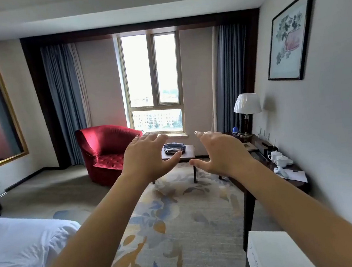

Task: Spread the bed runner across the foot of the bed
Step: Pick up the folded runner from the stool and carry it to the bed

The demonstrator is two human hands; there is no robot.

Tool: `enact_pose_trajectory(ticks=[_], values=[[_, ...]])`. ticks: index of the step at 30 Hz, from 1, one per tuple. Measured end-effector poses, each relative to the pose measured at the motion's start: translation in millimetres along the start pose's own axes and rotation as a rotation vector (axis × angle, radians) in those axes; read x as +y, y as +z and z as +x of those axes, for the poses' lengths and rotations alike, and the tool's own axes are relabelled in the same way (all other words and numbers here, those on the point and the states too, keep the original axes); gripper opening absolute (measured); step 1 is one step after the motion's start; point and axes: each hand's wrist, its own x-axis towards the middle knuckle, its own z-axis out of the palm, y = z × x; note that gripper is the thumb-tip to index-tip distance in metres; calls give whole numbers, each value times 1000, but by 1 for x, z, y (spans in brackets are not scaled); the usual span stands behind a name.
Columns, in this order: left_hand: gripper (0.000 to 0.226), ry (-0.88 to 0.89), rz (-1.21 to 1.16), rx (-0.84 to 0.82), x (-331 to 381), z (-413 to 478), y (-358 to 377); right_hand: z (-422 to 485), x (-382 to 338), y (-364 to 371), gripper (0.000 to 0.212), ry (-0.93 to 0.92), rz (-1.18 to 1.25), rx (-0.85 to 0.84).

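Both my arms stretch out in front of me at chest height. My left hand and my right hand are spread, palms forward, fingers relaxed, holding nothing. Between them, far across the room, a folded blue-and-white striped cloth, probably the bed runner, lies on a small dark wooden table. The hands are well short of it. The bed, with white bedding, fills the lower left corner.
A red armchair stands left of the small table under the window. A dark desk along the right wall carries a lamp and white cups. A patterned carpet covers the floor. A white box sits at the lower right.
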Motion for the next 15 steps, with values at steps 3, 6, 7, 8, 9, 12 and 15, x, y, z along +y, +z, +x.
enact_pose_trajectory(ticks=[3, 6, 7, 8, 9, 12, 15], values=[[88, 19, 30, 27, 0, 10, 8, 11, 11, 7, 87, 6, 12, 16], [88, 18, 44, 36, -6, 25, 19, 23, 18, 14, 87, 1, 22, -1], [87, 19, 40, 44, -9, 31, 22, 27, 21, 18, 87, -2, 20, -3], [84, 25, 34, 48, -12, 37, 25, 31, 24, 21, 87, -5, 17, 7], [82, 28, 30, 44, -13, 41, 28, 36, 28, 24, 87, -5, 15, 6], [81, 38, 23, 33, -21, 60, 40, 53, 35, 39, 87, -12, -1, 3], [81, 34, 31, 30, -37, 82, 54, 78, 39, 57, 87, -9, -20, 0]])
